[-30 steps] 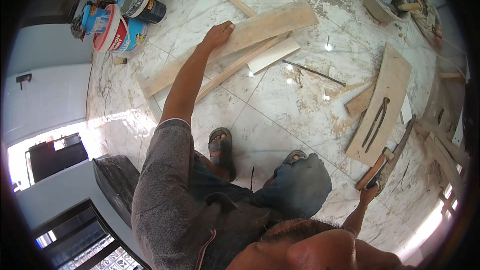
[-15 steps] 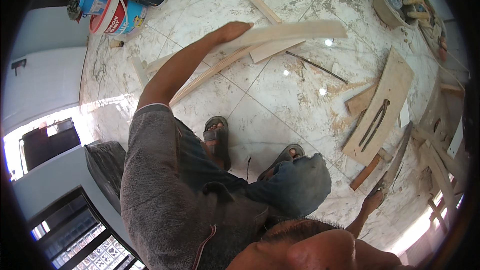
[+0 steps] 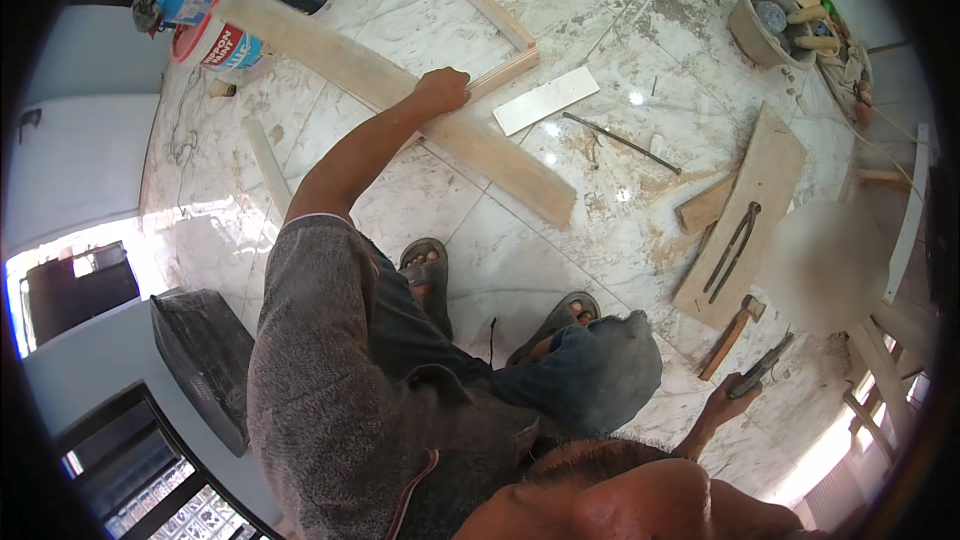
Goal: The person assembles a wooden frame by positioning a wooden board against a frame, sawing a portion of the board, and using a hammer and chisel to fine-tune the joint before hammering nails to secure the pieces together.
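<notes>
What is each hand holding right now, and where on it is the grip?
The left hand grips a long wooden plank on its edge, near mid-length. The right hand holds a dark tool by one end.

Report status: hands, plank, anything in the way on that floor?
Left hand gripping long plank, lifted at an angle. Right hand holding dark tool. White strip, metal rod, hammer lie nearby on floor.

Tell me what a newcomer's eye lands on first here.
First, the long wooden plank slanting across the marble floor, gripped near its middle by the left hand. Next, low on the right, the right hand closed on a dark tool, beside a hammer. Paint buckets cluster at the top left.
</notes>
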### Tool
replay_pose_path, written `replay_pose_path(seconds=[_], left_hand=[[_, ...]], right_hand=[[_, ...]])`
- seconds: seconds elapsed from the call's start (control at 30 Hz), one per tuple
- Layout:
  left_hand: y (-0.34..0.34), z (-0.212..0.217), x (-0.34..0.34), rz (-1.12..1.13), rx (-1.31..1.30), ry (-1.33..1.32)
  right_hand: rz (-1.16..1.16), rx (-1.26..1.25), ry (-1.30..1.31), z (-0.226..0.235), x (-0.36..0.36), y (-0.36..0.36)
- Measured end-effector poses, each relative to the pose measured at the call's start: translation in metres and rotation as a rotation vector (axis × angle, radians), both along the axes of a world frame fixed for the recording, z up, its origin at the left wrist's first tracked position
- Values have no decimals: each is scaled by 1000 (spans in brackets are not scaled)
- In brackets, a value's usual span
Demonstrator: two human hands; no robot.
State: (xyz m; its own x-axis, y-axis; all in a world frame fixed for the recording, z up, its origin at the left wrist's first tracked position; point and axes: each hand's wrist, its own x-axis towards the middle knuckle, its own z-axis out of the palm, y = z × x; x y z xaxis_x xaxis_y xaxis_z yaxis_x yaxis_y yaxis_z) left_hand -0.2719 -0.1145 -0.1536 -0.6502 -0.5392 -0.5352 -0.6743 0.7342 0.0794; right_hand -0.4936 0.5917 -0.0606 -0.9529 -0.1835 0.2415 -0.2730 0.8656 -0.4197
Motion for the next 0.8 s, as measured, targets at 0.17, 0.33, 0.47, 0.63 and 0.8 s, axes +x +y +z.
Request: replay_pose_path(seconds=[0.17,0.33,0.47,0.63,0.8], left_hand=[[-1,-16,16,-64,78,44],[-22,17,0,258,72,451],[-44,27,-27,481,-104,609],[-62,-6,-54,654,-201,676],[-64,-33,-63,594,-150,704]], right_hand=[[143,-263,-39,7,16,-66],[-78,-1180,-525,18,10,-112],[392,-481,-225,40,22,-180],[598,-627,-381,82,25,-247],[570,-433,-490,89,32,-291]])
